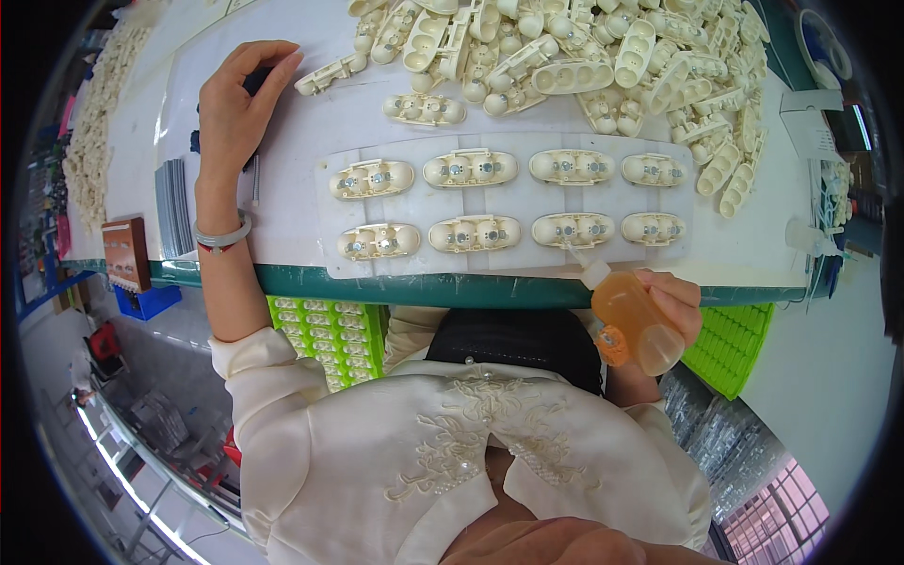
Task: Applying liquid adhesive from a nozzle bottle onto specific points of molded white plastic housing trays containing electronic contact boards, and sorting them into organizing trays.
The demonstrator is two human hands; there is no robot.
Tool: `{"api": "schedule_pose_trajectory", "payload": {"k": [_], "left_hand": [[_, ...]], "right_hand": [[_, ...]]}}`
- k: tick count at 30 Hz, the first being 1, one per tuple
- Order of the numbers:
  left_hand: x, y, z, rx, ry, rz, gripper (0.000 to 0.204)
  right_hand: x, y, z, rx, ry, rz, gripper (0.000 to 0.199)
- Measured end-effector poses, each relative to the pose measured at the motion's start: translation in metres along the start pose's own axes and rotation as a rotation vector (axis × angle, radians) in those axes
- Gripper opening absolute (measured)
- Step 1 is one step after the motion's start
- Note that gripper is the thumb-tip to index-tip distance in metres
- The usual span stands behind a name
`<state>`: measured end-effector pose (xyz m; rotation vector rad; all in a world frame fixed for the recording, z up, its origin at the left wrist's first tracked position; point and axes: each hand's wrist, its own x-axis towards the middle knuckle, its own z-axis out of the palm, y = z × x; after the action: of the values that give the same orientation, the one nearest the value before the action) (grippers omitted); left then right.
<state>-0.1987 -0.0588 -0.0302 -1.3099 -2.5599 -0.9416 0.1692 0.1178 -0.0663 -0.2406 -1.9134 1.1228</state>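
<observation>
1. We can read no text, label, brand, number or sign.
2. On the amber bottle (pixel 629 306), at the near edge of the worktop (pixel 287 221), we make out no lettering.
3. On the pale tray (pixel 422 203), beside that edge, and its cream parts (pixel 372 177), we find no legible marks.

Hands (pixel 234 108) (pixel 674 306) apart, left arm (pixel 228 287) extended
</observation>
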Motion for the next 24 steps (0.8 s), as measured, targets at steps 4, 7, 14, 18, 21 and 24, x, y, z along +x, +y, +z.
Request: {"api": "schedule_pose_trajectory", "payload": {"k": [4, 7, 14, 18, 21, 24], "left_hand": [[0.001, 0.002, 0.002, -0.017, -0.043, -0.043, 0.016], [0.0, 0.001, 0.001, -0.024, -0.034, -0.041, 0.015], [0.002, 0.004, 0.002, -0.009, -0.039, -0.045, 0.016], [0.002, 0.002, 0.002, -0.022, -0.016, -0.027, 0.015], [0.001, 0.004, 0.002, -0.004, -0.019, -0.048, 0.015], [0.001, 0.004, 0.003, -0.022, -0.018, -0.049, 0.015]], "right_hand": [[-0.002, 0.0, 0.0, -0.026, -0.074, -0.005, 0.034], [0.003, 0.004, -0.009, 0.033, -0.116, -0.039, 0.032], [-0.013, 0.012, -0.008, 0.157, 0.054, -0.015, 0.03], [-0.001, 0.002, -0.005, 0.019, -0.018, -0.004, 0.038], [-0.001, 0.005, -0.005, 0.078, -0.015, -0.025, 0.044], [-0.003, 0.002, -0.007, 0.009, -0.003, 0.003, 0.042]]}}
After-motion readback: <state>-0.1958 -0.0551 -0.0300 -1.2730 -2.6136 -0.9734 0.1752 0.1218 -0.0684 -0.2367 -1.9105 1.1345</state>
